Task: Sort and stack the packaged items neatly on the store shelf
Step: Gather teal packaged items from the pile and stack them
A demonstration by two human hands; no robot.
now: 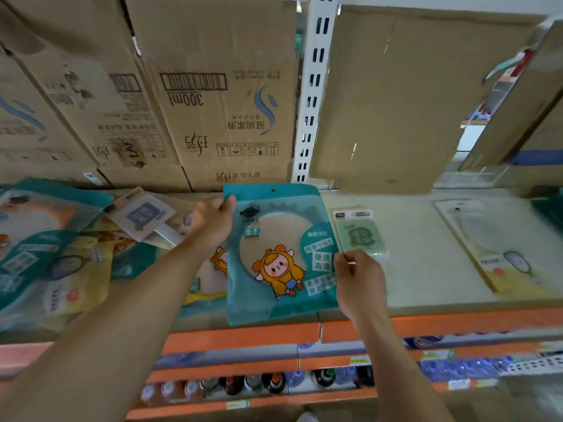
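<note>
two hands, one mirror pack (274, 257) at the shelf (411, 239) edge

left hand (213, 220) pinches the mirror pack's upper left corner; right hand (356, 278) curls onto its right edge. the pack is mid-frame, its bottom overhanging the shelf's orange lip, between the loose pile (61, 254) at left and the green pack (361, 236). released here, it would likely slip off the front; pushed right, it could bury the green pack.
</note>
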